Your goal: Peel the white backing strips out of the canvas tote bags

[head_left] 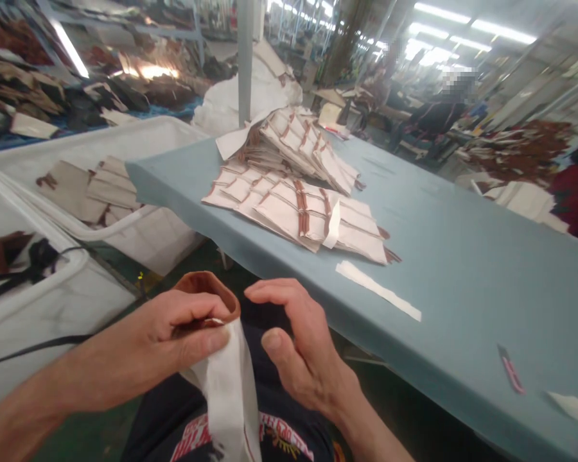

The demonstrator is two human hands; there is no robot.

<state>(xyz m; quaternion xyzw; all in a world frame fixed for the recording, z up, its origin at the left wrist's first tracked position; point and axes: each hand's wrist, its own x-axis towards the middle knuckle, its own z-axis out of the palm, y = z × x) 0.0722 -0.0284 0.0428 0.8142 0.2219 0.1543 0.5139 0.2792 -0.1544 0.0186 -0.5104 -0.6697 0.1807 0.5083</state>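
My left hand (187, 340) pinches a cream fabric piece with a brown inner side (234, 385), between thumb and fingers. A brown loop stands up above the grip, and the cream part hangs down over my lap. Just to the right, my right hand (303, 346) is held in the air with thumb and fingers apart and nothing between them. Beyond both hands, stacked cream pieces with brown edging (289, 205) lie on the blue-green table. A loose pale strip (334, 224) rests on that stack.
Another pale strip (378, 290) lies near the front edge of the table (462, 256). A small pink-handled cutter (510, 371) and a fabric scrap (571, 405) are farther right. White bins (139, 237) with fabric pieces stand at the left. People work in the background.
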